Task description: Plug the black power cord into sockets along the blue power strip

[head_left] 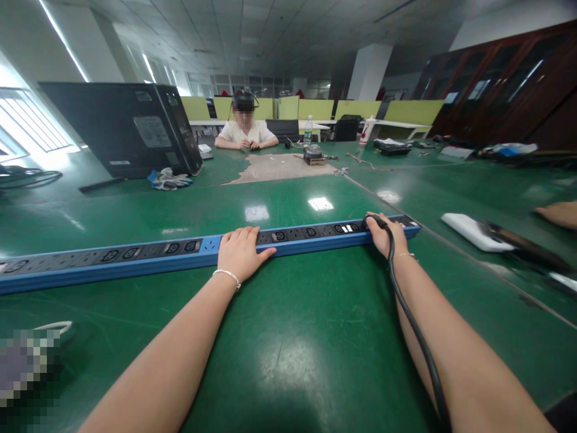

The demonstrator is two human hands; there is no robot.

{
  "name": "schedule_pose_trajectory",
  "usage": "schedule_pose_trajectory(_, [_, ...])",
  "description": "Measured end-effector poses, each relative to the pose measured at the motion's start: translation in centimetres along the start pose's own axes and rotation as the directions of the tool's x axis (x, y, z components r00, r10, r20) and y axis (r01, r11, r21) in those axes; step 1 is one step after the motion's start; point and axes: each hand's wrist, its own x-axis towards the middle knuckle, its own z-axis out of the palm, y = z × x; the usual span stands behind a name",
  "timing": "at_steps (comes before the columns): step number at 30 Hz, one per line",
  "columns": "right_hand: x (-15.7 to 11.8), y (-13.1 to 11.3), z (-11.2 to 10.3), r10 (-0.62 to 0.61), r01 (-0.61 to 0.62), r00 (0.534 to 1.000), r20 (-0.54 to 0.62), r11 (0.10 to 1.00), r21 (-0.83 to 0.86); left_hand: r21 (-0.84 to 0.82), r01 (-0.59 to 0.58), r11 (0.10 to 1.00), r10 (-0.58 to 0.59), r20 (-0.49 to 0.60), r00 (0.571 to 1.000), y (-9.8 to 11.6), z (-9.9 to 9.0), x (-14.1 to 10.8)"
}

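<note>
A long blue power strip with a row of black sockets lies across the green table. My left hand rests flat on its middle, fingers over the top and thumb stretched out to the right. Near the strip's right end, my right hand is closed around the black plug of a cable, at the sockets. The black cable runs from the plug down along my right forearm. How far the plug sits in a socket is hidden.
A black computer case stands at the back left, with gloves beside it. A person sits across the green table. A white and dark object lies at the right, near another person's hand. A blurred device is at lower left.
</note>
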Motion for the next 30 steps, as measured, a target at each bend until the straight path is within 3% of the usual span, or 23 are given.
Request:
schedule_pose_trajectory(3, [-0.5,-0.4,-0.1,0.069,-0.069,0.997,0.019,0.997,-0.024,0.004,-0.002,1.0,0.002,0.004,1.0,0.0,0.0,0.0])
schedule_pose_trajectory(9, [-1.1,0.0,-0.3,0.031,-0.029,0.999,0.028,0.998,-0.058,0.013,-0.001,1.0,0.001,-0.001,1.0,0.0,0.0,0.0])
schedule_pose_trajectory(13, [-1.1,0.0,0.1,0.026,-0.026,1.0,0.003,1.0,0.013,0.015,-0.004,1.0,0.004,0.009,1.0,0.0,-0.1,0.0])
schedule_pose_trajectory(16, [-0.6,0.4,0.4,0.051,-0.028,0.989,-0.138,0.986,0.163,0.024,-0.008,1.0,0.008,0.008,1.0,0.0,-0.1,0.1])
schedule_pose_trajectory(19, [0.1,2.1,0.1,0.163,-0.042,0.922,-0.351,0.944,0.328,0.032,-0.01,0.999,0.01,-0.003,1.0,-0.1,0.0,0.1])
schedule_pose_trajectory(20, [0.3,2.8,0.0,0.176,-0.044,0.916,-0.361,0.937,0.345,0.033,-0.01,0.999,0.01,-0.004,1.0,-0.1,0.1,0.1])
schedule_pose_trajectory(24, [0.7,4.7,-0.5,0.164,-0.097,0.964,-0.21,0.951,0.294,0.035,-0.006,0.999,0.006,0.003,1.0,0.0,0.0,0.1])
schedule_pose_trajectory(30, [0.8,4.0,-0.7,0.172,-0.165,0.984,-0.039,0.976,0.146,0.044,0.002,0.999,-0.002,0.012,1.0,0.1,-0.2,0.1])
